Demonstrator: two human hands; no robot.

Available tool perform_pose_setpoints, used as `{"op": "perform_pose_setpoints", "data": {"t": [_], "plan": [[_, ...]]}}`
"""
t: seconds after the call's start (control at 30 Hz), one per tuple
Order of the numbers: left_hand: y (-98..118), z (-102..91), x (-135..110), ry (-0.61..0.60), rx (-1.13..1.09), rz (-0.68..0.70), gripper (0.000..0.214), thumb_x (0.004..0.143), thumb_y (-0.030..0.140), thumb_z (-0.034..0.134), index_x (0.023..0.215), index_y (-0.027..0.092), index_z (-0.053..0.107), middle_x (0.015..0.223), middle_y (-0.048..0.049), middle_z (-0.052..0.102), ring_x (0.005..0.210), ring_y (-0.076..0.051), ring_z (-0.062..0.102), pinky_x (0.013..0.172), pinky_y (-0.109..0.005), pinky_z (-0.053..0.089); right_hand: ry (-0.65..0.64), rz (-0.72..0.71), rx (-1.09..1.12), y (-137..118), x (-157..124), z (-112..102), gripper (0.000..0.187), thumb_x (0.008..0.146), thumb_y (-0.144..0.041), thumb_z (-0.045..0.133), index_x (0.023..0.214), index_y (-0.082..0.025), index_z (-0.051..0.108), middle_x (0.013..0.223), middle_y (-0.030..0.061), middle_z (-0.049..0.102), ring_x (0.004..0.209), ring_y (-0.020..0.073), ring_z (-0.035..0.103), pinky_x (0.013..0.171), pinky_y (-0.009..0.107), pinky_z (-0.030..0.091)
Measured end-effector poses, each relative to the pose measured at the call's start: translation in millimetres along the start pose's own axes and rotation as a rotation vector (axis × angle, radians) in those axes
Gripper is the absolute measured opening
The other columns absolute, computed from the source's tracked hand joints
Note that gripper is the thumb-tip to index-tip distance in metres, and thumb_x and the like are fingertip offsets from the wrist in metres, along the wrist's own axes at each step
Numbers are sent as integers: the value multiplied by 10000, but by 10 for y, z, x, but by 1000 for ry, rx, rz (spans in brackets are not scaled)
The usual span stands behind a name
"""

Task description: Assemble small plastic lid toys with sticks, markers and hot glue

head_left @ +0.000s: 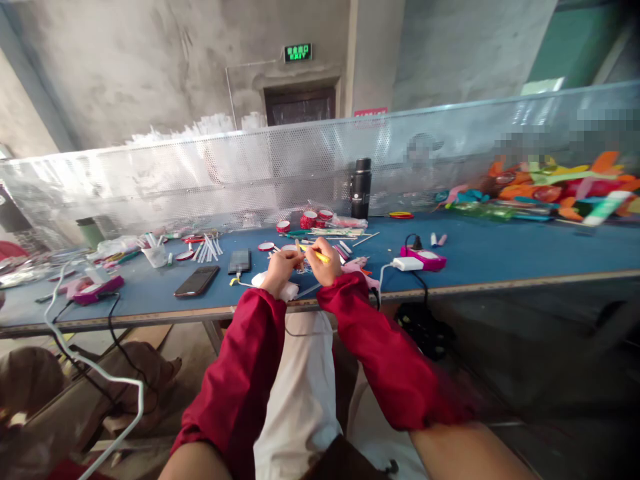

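Observation:
Both of my hands meet over the front edge of the blue table. My right hand [324,261] is closed around a slim yellow pen-shaped tool [321,256]; its exact kind is too small to tell. Close beside it, my left hand [283,269] is pinched shut, and whatever sits in its fingertips is too small to make out. Under and behind the hands lie a white bundle [289,291], thin pale sticks [340,233] and pink pieces [356,267].
Left of my hands lie a phone [197,281], a smaller dark device [239,261] and a white cup [155,255] of sticks. Red tape rolls [309,219] and a black thermos [361,189] stand behind. Purple power strips [424,259] and a colourful pile [555,187] occupy the right.

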State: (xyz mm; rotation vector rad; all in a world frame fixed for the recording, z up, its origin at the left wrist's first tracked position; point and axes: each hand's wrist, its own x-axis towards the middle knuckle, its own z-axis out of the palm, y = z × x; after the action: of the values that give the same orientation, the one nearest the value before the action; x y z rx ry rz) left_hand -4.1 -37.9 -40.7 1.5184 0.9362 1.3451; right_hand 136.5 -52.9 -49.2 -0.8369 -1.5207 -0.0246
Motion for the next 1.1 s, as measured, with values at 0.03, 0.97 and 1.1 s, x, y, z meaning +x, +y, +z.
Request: {"op": "perform_pose_setpoints", "data": {"t": [0.03,0.97,1.1], "plan": [[-2,1,2,1,-4,0,275,667,356,846,605,142,684,515,7,585,531,-107,479,576,-254,369,0,-4,-3,2,-1,0,206,894,-336,523,726,-254,437,623,-23,554,582,150,509,578,267,369],[-55,-15,27,-14,30,47,358,662,450,839,594,146,664,529,-1,579,533,-110,473,574,-260,356,-6,-27,-6,7,-3,1,208,904,-336,527,731,-254,445,631,-17,563,591,156,519,584,272,374],[-84,-24,47,-44,28,43,375,655,467,840,592,147,656,539,-6,588,544,-117,502,579,-259,368,3,-16,-1,1,-5,3,205,902,-331,527,732,-254,444,636,-19,556,584,156,512,585,275,369]]}}
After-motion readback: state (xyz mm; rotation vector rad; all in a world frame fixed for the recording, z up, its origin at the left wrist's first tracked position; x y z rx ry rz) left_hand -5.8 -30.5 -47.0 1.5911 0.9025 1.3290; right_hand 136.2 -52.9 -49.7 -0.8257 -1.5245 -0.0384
